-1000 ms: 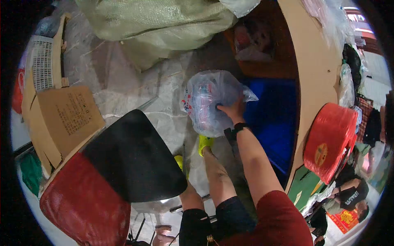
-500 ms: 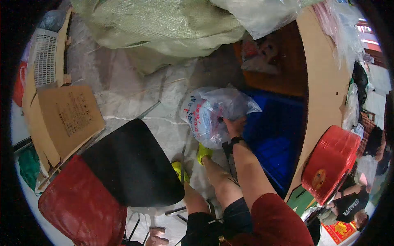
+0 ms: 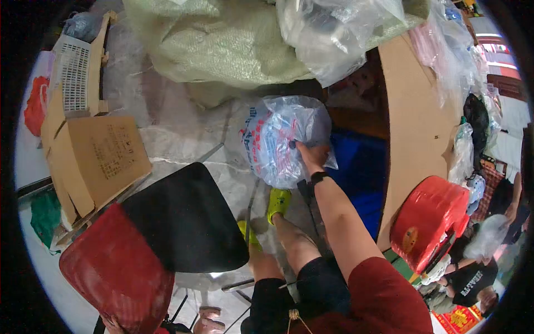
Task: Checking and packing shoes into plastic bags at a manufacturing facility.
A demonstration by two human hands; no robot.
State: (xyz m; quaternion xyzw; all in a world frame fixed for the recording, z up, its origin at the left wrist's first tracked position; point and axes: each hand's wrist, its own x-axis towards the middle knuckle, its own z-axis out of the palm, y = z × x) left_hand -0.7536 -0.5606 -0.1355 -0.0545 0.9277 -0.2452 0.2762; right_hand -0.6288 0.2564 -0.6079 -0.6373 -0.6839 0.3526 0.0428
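My right hand (image 3: 312, 157) is stretched out in front of me and grips a clear plastic bag (image 3: 281, 139) with blue and red print, stuffed with crumpled plastic. A dark band sits on that wrist. The bag hangs just above my feet in yellow-green clogs (image 3: 277, 203). My left hand is out of sight. A black and red chair seat (image 3: 161, 234) stands to my left, close to my knees.
A big pale green woven sack (image 3: 217, 44) and a clear plastic bag (image 3: 339, 33) pile up ahead. Open cardboard boxes (image 3: 100, 158) and a white crate (image 3: 75, 72) lie left. A blue tub (image 3: 361, 183), a tall cardboard sheet (image 3: 414, 128) and a red container (image 3: 431, 220) stand right.
My right hand has kept its grip on the printed bag. The view has tilted, so the bag sits slightly lower and the sacks ahead fill more of the top.
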